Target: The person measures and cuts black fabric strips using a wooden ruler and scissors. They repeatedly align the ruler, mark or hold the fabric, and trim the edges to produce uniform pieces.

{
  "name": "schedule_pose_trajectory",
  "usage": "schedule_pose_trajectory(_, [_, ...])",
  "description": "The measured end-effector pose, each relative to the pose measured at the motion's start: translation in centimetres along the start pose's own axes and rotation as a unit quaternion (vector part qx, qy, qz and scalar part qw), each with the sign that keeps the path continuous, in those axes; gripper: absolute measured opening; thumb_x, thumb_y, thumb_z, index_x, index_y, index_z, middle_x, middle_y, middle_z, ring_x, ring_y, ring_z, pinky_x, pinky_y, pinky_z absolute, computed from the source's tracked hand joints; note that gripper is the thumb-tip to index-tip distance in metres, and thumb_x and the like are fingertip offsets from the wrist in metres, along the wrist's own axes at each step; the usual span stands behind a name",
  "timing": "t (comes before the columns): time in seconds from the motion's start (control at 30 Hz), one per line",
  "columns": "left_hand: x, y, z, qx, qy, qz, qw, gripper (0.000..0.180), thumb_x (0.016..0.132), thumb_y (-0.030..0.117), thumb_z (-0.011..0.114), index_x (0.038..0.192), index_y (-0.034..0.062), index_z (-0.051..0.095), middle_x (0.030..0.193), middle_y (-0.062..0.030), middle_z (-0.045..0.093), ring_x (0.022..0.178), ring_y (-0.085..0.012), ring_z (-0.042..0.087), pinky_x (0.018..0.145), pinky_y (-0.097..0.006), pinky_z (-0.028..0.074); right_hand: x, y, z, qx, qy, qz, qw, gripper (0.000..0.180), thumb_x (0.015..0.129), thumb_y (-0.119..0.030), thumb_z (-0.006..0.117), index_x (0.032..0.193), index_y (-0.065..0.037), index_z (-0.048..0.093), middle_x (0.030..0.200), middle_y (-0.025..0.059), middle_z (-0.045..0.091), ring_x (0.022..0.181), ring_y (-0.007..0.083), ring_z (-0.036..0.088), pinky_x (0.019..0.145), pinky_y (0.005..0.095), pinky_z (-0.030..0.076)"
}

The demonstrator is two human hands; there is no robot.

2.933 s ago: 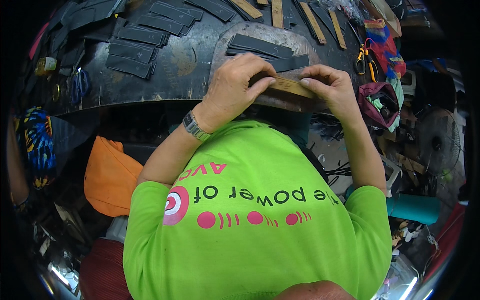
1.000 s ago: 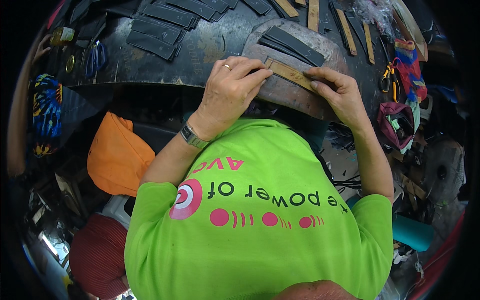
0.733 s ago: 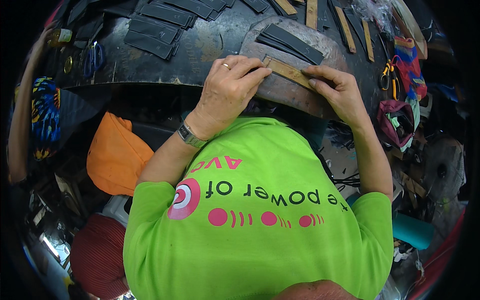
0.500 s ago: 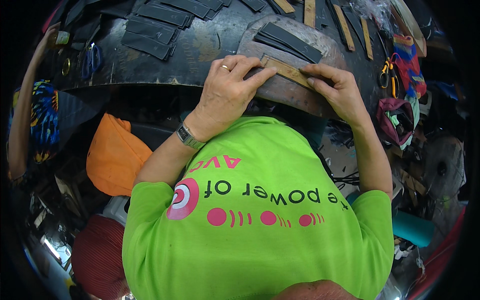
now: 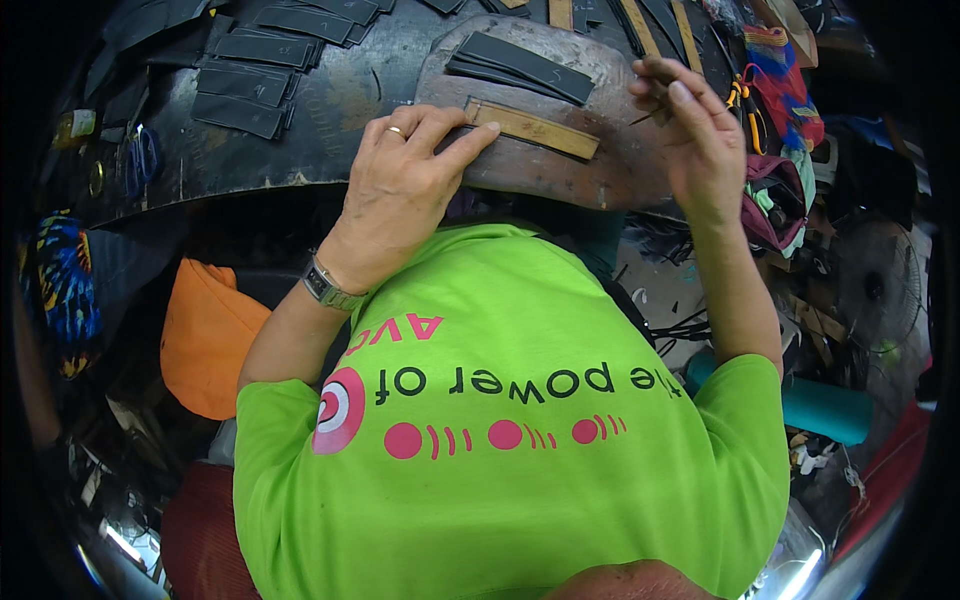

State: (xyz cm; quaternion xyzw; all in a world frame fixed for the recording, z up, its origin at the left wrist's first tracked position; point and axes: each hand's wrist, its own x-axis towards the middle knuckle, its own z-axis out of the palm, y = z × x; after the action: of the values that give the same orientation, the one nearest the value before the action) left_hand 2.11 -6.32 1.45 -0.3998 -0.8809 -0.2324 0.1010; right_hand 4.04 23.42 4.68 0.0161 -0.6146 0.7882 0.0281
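My left hand (image 5: 412,185) presses the left end of a flat tan strip (image 5: 540,130) with its thumb and fingertips. Under the strip a thin dark edge shows, and both lie on a worn brown board (image 5: 630,165). Raised over the board's right side, my right hand (image 5: 700,140) is closed round a thin, dark, pointed tool (image 5: 645,118), mostly hidden by the fingers. A small stack of black strips (image 5: 525,65) rests on the board just beyond the tan one.
Several black strip stacks (image 5: 245,85) cover the dark table (image 5: 340,120) at the left, near blue-handled scissors (image 5: 142,160). Orange-handled pliers (image 5: 752,125) and a maroon pouch (image 5: 775,200) are at the right. An orange cloth (image 5: 210,340) hangs by my left arm.
My right hand has left the tan strip's right end and risen to the right, now with the pointed tool showing. My left hand stays on the strip. The view has shifted slightly.
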Motion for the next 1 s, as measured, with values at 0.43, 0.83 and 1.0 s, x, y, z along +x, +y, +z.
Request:
schedule_pose_trajectory(0.43, [-0.4, 0.1, 0.2, 0.018, 0.012, 0.012, 1.0, 0.043, 0.078, 0.005, 0.063, 0.121, 0.0116, 0.065, 0.114, -0.0048, 0.061, 0.109, -0.025, 0.055, 0.092, -0.04, 0.042, 2.0, 0.4, 3.2, -0.177, 0.005, -0.038, 0.983, 0.027, 0.104, -0.02, 0.05, 0.119, -0.001, 0.063, 0.101, 0.0049, 0.062, 0.086, 0.0107, 0.062, 0.077, 0.0244, 0.05])
schedule_pose_trajectory(0.83, [-1.6, 0.8, 0.5, 0.008, 0.018, -0.018, 1.0, 0.044, 0.081, 0.024, 0.074, 0.123, 0.0135, 0.064, 0.122, -0.0047, 0.058, 0.115, -0.0227, 0.051, 0.096, -0.04, 0.039, 1.5, 6.6, 6.9, -0.089, -0.056, -0.009, 0.994, 0.015, 0.102, -0.007, 0.049, 0.117, -0.004, 0.051, 0.11, 0.0106, 0.065, 0.09, 0.0116, 0.064, 0.082, 0.0233, 0.054])
schedule_pose_trajectory(1.0, [-1.6, 0.8, 0.6, 0.009, 0.01, -0.022, 1.0, 0.045, 0.082, 0.026, 0.073, 0.125, 0.0145, 0.063, 0.123, -0.0045, 0.057, 0.117, -0.0227, 0.05, 0.097, -0.04, 0.038, 1.2, 6.8, 7.5, -0.05, -0.029, -0.003, 0.998, 0.013, 0.102, -0.008, 0.048, 0.115, -0.004, 0.049, 0.103, 0.0079, 0.064, 0.085, 0.0102, 0.063, 0.078, 0.0234, 0.051])
